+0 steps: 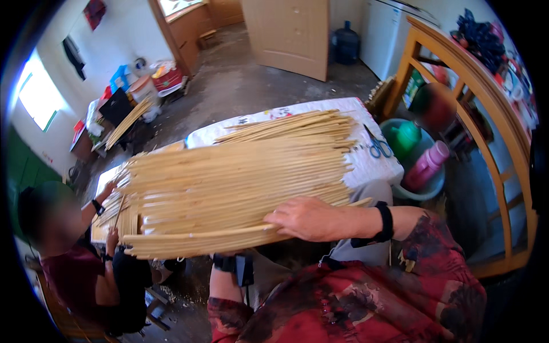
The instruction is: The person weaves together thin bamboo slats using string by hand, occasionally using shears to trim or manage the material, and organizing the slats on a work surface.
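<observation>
A mat of pale, straw-coloured stalks (pixel 229 183) laid side by side spreads over the table and juts past its near edge. My right hand (pixel 306 219) is on the mat's near right part, its fingers closed round a stalk (pixel 229 233) along the near edge. My left forearm, with a black band and small device (pixel 243 268), reaches up beneath the near edge; the mat hides that hand, so its fingers do not show. Across the mat's far side lies a loose bundle of similar stalks (pixel 286 124). Blue-handled scissors (pixel 377 147) rest on the cloth to the right.
At the left a seated co-worker (pixel 74 268) holds a thin stalk at the mat's left end. A white patterned cloth (pixel 372 166) covers the table. Right of it stand a basin (pixel 423 194) with a green jug and a pink flask, and a wooden rail (pixel 469 91).
</observation>
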A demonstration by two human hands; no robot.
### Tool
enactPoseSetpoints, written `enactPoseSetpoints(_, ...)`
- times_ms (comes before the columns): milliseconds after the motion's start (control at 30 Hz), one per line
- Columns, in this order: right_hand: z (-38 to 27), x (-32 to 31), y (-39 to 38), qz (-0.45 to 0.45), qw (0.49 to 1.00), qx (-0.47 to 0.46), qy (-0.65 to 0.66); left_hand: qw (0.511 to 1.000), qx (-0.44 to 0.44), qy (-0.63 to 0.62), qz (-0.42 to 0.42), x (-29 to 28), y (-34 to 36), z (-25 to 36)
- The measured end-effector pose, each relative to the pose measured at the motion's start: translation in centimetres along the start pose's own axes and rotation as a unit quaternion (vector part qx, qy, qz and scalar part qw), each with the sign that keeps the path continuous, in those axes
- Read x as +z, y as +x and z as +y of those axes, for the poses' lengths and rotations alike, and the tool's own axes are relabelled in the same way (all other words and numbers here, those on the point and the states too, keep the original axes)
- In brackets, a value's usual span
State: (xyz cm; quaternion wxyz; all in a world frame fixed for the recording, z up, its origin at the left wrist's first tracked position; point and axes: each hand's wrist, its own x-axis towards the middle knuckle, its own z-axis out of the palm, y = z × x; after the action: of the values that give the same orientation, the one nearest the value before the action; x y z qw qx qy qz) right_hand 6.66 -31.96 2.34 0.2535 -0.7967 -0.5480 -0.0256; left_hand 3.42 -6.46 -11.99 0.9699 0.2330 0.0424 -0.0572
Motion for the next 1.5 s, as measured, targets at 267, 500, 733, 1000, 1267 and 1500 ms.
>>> enactPoseSetpoints(267, 5.9, -1.1, -4.9, -0.051, 0.961, 0.164, 0.215, 0.997, -0.039, -0.015, 0.063, -0.9, -7.4, -2.8)
enactPoseSetpoints(500, 26.4, -2.8, -16.8, 0.175, 0.885, 0.428, 0.055, 0.994, -0.004, -0.05, 0.097, -0.2, -10.0, -2.4)
enactPoseSetpoints(733, 36.5, 1.1, -29.0, 0.116, 0.816, 0.531, -0.198, 0.992, 0.004, -0.097, 0.084, 3.9, -7.8, -2.1)
enactPoseSetpoints(1000, 34.6, 0.1, -25.4, 0.052, 0.747, 0.632, -0.202, 0.995, -0.008, -0.055, 0.079, 5.5, -5.1, -2.1)
enactPoseSetpoints(1267, 42.8, -5.6, -41.8, 0.197, 0.782, 0.532, -0.258, 0.991, -0.087, -0.101, 0.006, 4.4, -2.0, -2.1)
enactPoseSetpoints(1500, 30.6, -4.3, -26.0, 0.391, 0.686, 0.513, 0.338, 0.997, -0.01, -0.043, 0.057, 4.8, -5.1, -1.4)
